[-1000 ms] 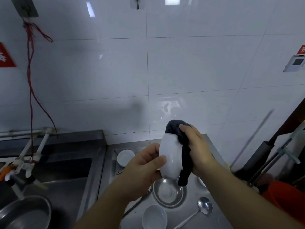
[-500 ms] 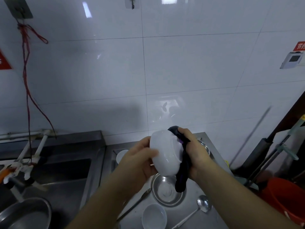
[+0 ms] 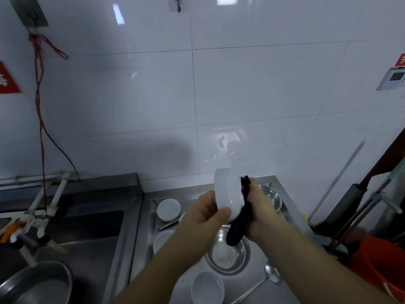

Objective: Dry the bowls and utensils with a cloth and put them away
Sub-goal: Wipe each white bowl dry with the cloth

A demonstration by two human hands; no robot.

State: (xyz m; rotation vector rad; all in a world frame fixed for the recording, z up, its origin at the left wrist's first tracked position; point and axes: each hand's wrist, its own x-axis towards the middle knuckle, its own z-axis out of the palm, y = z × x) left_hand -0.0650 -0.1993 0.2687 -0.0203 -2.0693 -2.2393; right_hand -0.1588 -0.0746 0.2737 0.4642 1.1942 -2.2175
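Your left hand (image 3: 205,218) grips a white bowl (image 3: 228,195) held on edge above the steel counter (image 3: 291,288), thumb curled over the near side of the bowl's outer wall. Your right hand (image 3: 260,211) clamps a dark cloth (image 3: 240,224) against the bowl's right side; the cloth's free end hangs down below the bowl. Directly under both hands a shallow steel dish (image 3: 228,253) sits on the counter. A second steel bowl (image 3: 272,197) stands behind your right hand, near the wall. White ware on the counter: one small bowl (image 3: 168,209) at the back left, one bowl (image 3: 162,240) partly hidden by your left forearm, one bowl (image 3: 207,287) at the near edge, upright. A steel spoon (image 3: 270,275) lies just right of that near bowl, bowl end away from you. A utensil (image 3: 166,226) lies between the two left white bowls; type not resolvable. To the left, the sink (image 3: 87,238) holds a steel basin (image 3: 36,284). An orange bucket (image 3: 381,266) stands right of the counter.
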